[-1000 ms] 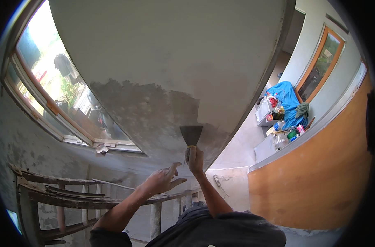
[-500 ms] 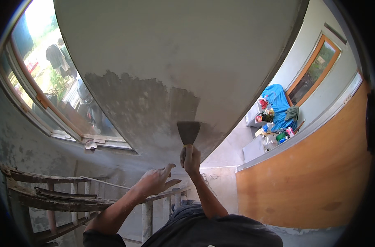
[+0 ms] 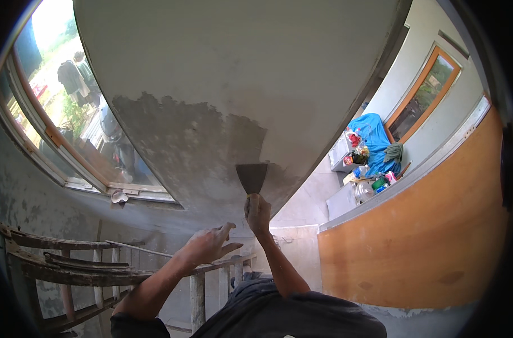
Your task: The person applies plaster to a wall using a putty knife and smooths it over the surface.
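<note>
My right hand (image 3: 258, 213) is closed around the handle of a putty knife (image 3: 251, 177), its wide dark blade pointing up and away from me. The blade lies against, or very close to, a large pale wall surface (image 3: 234, 56); contact along its edge cannot be made out. Above and left of the blade spreads a darker grey, ragged-edged patch (image 3: 183, 127) on that surface. My left hand (image 3: 207, 244) holds nothing, its thumb and fingers apart, in the air left of and below my right hand.
A worn wooden ladder (image 3: 87, 276) stands at lower left, below a framed window (image 3: 104, 186). An orange-brown wooden panel (image 3: 403, 242) fills the right. Behind it are a blue cover (image 3: 375, 138), assorted containers (image 3: 363, 191) and a wood-framed window (image 3: 425, 93).
The whole scene has shifted slightly left in the view. Against the patch, the putty knife sits at nearly the same place, perhaps a touch lower. Both hands keep their pose.
</note>
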### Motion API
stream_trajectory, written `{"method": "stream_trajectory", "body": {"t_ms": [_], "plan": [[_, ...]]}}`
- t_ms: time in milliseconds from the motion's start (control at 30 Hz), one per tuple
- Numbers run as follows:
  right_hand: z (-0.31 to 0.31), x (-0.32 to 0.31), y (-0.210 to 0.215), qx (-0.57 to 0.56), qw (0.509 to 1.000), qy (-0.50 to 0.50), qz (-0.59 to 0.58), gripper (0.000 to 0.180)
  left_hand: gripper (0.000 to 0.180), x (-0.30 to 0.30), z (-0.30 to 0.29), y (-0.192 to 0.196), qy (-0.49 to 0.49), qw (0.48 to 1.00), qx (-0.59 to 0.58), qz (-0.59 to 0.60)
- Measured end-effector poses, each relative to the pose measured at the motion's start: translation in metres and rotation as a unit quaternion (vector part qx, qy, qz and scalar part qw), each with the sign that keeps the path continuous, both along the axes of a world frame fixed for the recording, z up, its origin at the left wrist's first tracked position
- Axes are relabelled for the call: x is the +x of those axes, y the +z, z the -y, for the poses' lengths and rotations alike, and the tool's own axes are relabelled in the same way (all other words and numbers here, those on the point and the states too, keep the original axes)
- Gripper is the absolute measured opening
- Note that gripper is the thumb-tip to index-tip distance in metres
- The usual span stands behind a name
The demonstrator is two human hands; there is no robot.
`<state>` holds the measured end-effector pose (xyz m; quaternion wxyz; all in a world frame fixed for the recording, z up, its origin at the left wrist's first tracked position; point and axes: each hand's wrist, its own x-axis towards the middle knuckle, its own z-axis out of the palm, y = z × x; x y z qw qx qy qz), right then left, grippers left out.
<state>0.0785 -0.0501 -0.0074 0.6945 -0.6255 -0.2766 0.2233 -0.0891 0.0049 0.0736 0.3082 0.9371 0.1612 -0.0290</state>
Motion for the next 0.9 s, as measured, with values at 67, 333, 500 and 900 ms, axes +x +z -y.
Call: {"method": "stream_trajectory", "body": {"t_ms": [67, 333, 500, 900], "plan": [[0.002, 0.000, -0.009, -0.041, 0.998, -0.010, 0.049, 0.040, 0.049, 0.000, -0.001, 0.002, 0.009, 1.000, -0.011, 0.003], [-0.001, 0.000, -0.013, -0.009, 0.999, -0.025, 0.047, 0.044, 0.049, 0.003, 0.001, 0.000, 0.013, 0.999, -0.013, 0.049], [-0.002, -0.009, 0.026, 0.009, 1.000, 0.015, 0.026, 0.044, 0.047, -0.002, 0.001, 0.006, 0.004, 0.999, 0.004, 0.035], [0.000, -0.004, 0.012, -0.024, 1.000, 0.000, 0.009, 0.042, 0.046, 0.000, 0.001, 0.001, -0.007, 1.000, -0.001, 0.030]]}}
